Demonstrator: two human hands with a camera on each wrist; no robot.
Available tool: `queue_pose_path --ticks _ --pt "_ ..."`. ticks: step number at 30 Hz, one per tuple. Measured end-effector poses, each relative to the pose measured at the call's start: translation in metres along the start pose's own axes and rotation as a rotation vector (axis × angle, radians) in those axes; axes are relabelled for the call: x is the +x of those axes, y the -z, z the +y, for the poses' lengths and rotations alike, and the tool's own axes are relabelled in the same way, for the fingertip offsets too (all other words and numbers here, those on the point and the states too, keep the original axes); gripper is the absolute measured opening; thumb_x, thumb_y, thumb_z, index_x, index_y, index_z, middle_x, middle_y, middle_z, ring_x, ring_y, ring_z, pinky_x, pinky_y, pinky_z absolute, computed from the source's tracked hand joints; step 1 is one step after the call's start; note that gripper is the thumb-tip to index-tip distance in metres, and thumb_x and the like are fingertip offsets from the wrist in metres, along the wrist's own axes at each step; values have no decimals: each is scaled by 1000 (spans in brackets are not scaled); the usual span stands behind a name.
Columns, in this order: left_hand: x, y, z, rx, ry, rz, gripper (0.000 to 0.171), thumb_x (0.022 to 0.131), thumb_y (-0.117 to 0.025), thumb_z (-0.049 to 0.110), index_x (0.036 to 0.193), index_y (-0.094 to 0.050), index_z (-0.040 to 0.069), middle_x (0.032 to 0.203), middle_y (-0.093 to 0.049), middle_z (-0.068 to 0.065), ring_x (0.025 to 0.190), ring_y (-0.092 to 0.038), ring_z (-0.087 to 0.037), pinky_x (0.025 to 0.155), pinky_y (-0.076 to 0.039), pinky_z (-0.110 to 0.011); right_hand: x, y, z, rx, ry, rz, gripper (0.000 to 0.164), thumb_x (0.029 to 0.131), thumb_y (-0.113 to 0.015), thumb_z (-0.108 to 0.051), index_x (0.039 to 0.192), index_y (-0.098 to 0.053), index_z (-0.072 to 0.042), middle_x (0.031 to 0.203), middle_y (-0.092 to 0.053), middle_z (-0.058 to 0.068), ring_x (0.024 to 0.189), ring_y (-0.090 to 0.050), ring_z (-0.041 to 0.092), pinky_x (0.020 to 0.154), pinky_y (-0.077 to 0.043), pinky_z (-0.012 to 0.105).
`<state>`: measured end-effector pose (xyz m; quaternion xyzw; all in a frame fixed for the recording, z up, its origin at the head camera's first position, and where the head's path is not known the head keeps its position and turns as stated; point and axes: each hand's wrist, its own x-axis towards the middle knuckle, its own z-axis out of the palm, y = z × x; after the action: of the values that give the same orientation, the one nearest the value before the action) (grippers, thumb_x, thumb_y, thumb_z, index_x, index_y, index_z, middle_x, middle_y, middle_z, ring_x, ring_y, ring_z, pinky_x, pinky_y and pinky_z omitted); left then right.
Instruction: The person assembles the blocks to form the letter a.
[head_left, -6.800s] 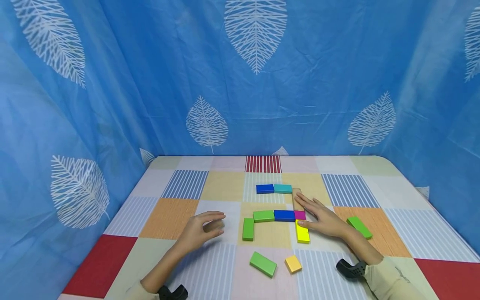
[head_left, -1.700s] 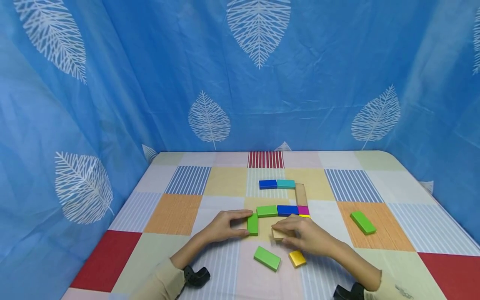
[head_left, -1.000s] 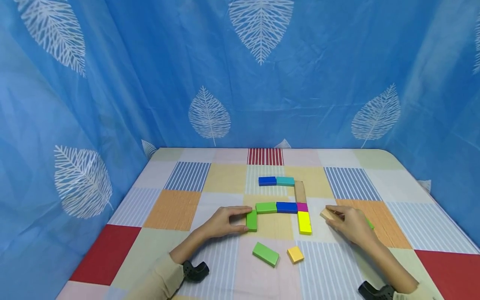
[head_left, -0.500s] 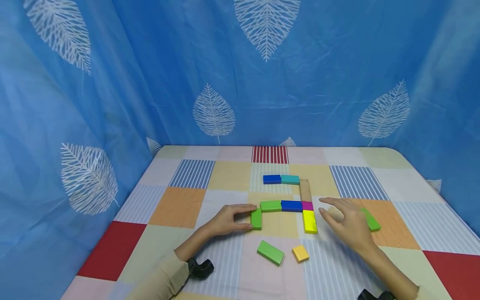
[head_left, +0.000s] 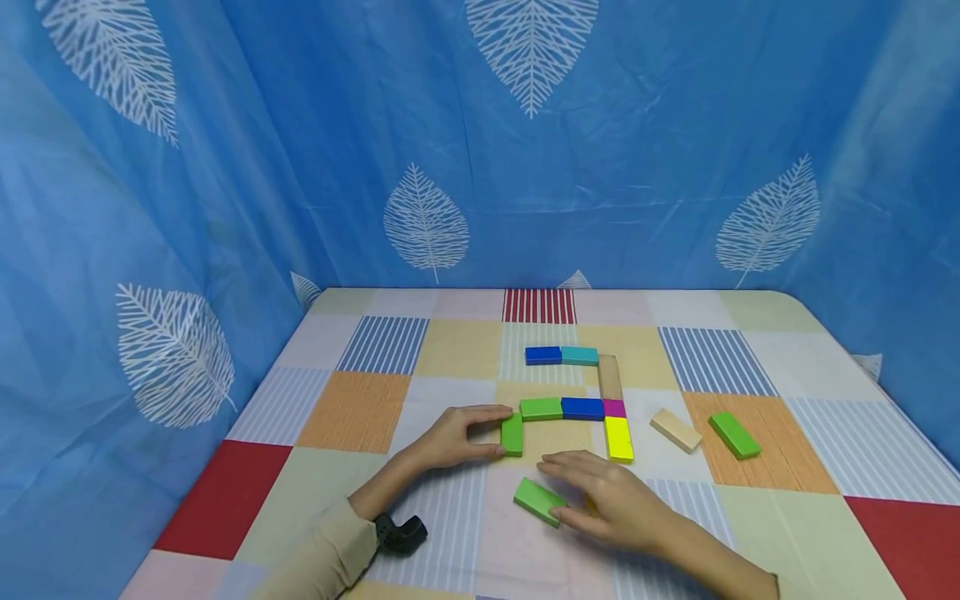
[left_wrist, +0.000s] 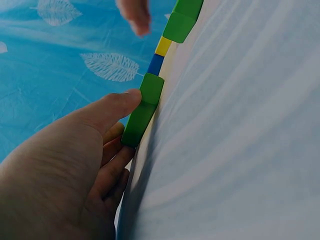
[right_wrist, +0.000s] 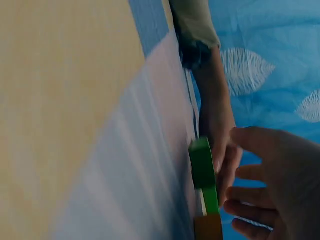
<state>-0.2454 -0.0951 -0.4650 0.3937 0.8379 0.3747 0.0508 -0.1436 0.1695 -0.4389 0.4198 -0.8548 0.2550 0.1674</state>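
Note:
My left hand [head_left: 450, 437] grips an upright-lying green block [head_left: 512, 435] by its two ends, thumb at the near end and fingers at the far end; the left wrist view shows the thumb [left_wrist: 117, 105] on it. Over the table hovers my right hand [head_left: 622, 504], fingers loosely extended, beside a loose green block [head_left: 537, 500]. It mostly covers a small orange-yellow block, whose side [right_wrist: 207, 227] shows in the right wrist view. Beyond the held block runs a joined line: green block [head_left: 541, 409], blue block [head_left: 582, 408], magenta block [head_left: 613, 408], then yellow block [head_left: 619, 439] toward me.
A plain wooden block [head_left: 611, 377] leads from the magenta one to a teal block [head_left: 580, 356] and another blue block [head_left: 543, 356]. To the right lie a loose wooden block [head_left: 677, 430] and a green block [head_left: 735, 435] on the patchwork tablecloth [head_left: 780, 533]. Blue curtains surround the table.
My right hand carried a wooden block to the right, let it go there, then came back left over the small orange-yellow block. My left hand has stayed at its green block since reaching it.

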Motion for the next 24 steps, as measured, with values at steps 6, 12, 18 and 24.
queue_pose_path --ticks 6,12,18,24 --pt "0 0 0 1 -1 -8 54 82 -70 33 130 -55 13 132 -52 2 125 -42 -13 103 -35 -31 -1 -17 -8 9 -15 -102 43 84 -67 -35 119 -62 -9 117 -61 0 107 -56 15 84 -50 37" --pt "0 0 -1 -2 -2 -6 54 82 -70 33 129 -55 12 131 -53 3 124 -43 -13 103 -35 -31 -4 -24 -8 52 -25 -46 37 81 -71 -23 115 -64 -12 111 -62 -4 102 -58 11 81 -52 34" --pt "0 -1 -1 1 -3 -2 53 82 -70 34 129 -55 13 131 -53 3 124 -43 -12 102 -36 -31 -6 -29 -4 73 -26 47 34 78 -73 -16 111 -67 -11 106 -64 -6 94 -57 7 79 -50 22" --pt "0 0 0 8 -7 2 54 82 -70 34 129 -55 12 131 -53 2 124 -43 -13 102 -36 -31 -2 -33 0 27 -101 156 35 73 -77 -13 107 -69 -9 103 -67 -1 86 -57 7 68 -45 11"
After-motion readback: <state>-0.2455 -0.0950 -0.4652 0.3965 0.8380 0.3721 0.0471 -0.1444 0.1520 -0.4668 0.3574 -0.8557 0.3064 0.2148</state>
